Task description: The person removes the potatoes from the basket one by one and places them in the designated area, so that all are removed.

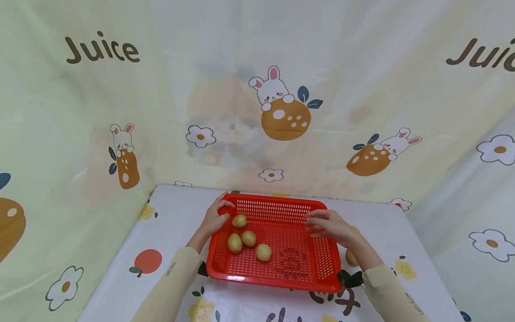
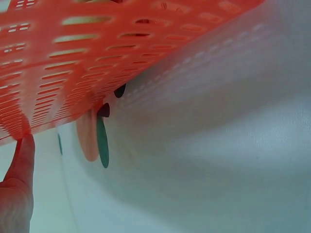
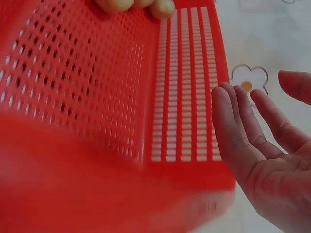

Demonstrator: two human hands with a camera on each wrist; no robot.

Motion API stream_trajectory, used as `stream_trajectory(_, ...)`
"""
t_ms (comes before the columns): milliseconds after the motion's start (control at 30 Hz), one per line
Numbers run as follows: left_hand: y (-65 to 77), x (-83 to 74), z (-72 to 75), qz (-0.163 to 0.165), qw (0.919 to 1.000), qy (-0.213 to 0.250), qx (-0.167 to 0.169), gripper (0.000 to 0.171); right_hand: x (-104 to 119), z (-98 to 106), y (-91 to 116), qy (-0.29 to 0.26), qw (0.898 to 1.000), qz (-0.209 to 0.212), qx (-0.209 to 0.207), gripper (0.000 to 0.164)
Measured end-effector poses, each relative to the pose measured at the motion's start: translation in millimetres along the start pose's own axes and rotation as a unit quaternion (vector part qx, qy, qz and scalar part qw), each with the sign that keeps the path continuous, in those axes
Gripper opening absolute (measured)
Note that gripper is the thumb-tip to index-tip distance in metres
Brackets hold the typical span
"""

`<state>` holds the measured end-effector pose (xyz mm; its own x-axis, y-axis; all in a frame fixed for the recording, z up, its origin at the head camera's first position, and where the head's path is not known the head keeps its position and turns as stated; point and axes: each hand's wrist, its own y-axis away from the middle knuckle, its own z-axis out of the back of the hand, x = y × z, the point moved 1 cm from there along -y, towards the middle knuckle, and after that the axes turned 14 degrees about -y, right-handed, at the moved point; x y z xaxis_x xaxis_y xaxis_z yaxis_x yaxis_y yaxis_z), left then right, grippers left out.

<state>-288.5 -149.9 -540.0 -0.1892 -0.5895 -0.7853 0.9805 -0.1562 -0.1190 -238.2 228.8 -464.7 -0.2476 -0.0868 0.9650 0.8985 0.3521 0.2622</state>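
Note:
A red plastic basket (image 1: 277,286) with slotted walls stands on the cloth-covered table. Several potatoes (image 1: 263,252) lie in its left half. My left hand (image 1: 213,219) is at the basket's far left corner, thumb and fingers spread about the rim. In the left wrist view one straight finger (image 2: 25,160) touches the slotted outer wall. Over the right end of the basket hovers my right hand (image 1: 327,225), its extended fingers pointing inward and holding nothing. The right wrist view shows that hand (image 3: 272,155) with thumb and fingers apart, beside the red rim.
Outside the basket on the right, more potato (image 1: 351,257) shows, partly hidden by my right forearm. The white tablecloth (image 1: 173,214) bears fruit and flower prints. A patterned curtain (image 1: 225,112) rises behind and on both sides.

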Motion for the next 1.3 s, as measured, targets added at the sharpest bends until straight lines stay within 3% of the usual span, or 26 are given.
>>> stream_trajectory(333, -1.5, 0.0, 1.1, 0.0, 1.0, 0.007, 0.0, 0.028, -1.3, -33.3, -29.6, -0.065, 0.998, -0.004, 0.015, 0.044)
stream_trajectory(600, -5.1, -2.6, 6.2, -0.002, 1.0, 0.002, -0.002, 0.028, -10.9, -70.9, -67.0, -0.109, 0.994, -0.008, 0.011, 0.047)
stream_trajectory(767, -2.8, 1.3, 1.3, -0.004, 1.0, 0.004, -0.003, 0.028, -18.8, -89.2, -84.5, -0.124, 0.992, -0.015, 0.011, 0.043)
stream_trajectory(1100, -0.6, 1.7, -2.0, -0.008, 0.9999, 0.009, -0.01, 0.029, -33.1, -109.6, -103.0, -0.118, 0.992, -0.036, -0.035, 0.035)
stream_trajectory(1300, 0.7, -1.1, -2.7, -0.004, 0.9999, 0.005, -0.014, 0.028, -41.6, -110.9, -103.2, -0.111, 0.991, -0.047, -0.051, 0.036)
